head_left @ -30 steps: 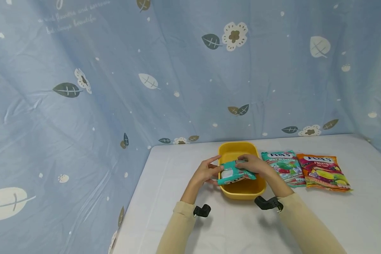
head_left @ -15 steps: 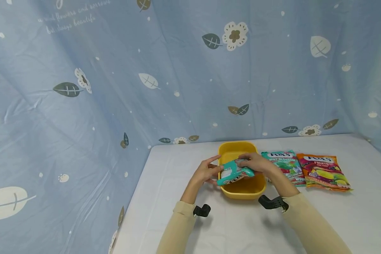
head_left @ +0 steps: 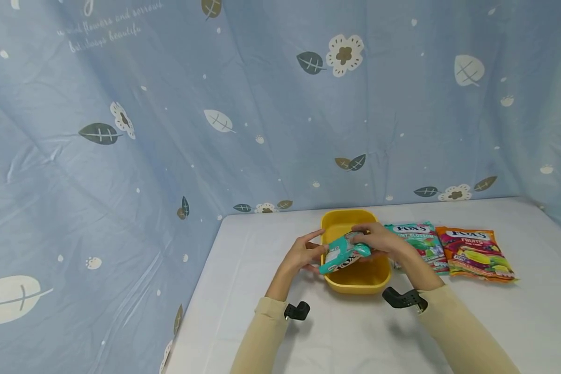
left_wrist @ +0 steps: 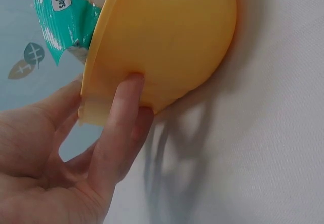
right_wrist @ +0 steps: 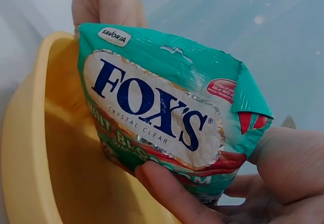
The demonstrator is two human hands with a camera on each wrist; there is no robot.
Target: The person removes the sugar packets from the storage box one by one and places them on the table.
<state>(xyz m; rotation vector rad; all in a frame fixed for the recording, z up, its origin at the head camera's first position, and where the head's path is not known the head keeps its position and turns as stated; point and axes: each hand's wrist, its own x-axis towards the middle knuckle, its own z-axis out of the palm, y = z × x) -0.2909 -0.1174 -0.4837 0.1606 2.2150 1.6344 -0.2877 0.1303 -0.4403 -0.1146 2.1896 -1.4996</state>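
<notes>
A yellow bowl (head_left: 355, 280) stands on the white table. My left hand (head_left: 304, 254) grips its left rim, with fingers pressed on the outer wall (left_wrist: 172, 36) in the left wrist view. My right hand (head_left: 378, 241) pinches a teal Fox's candy bag (head_left: 343, 254) by its lower end and holds it tilted over the bowl. The right wrist view shows the bag's printed face (right_wrist: 152, 107) above the bowl's inside (right_wrist: 30, 158), with my right hand (right_wrist: 243, 183) at the bag's bottom corner. The bag's top corner (left_wrist: 63, 16) pokes over the rim.
Two more candy bags lie flat to the right of the bowl: a teal mint one (head_left: 421, 244) and an orange-red fruits one (head_left: 474, 252). A blue flowered cloth (head_left: 168, 130) hangs behind and to the left. The table's left edge (head_left: 201, 291) is near.
The teal bag has turned from lying across the bowl to a steeper tilt, and its right end has drawn leftward. My right hand shifted slightly back. The left hand stayed put.
</notes>
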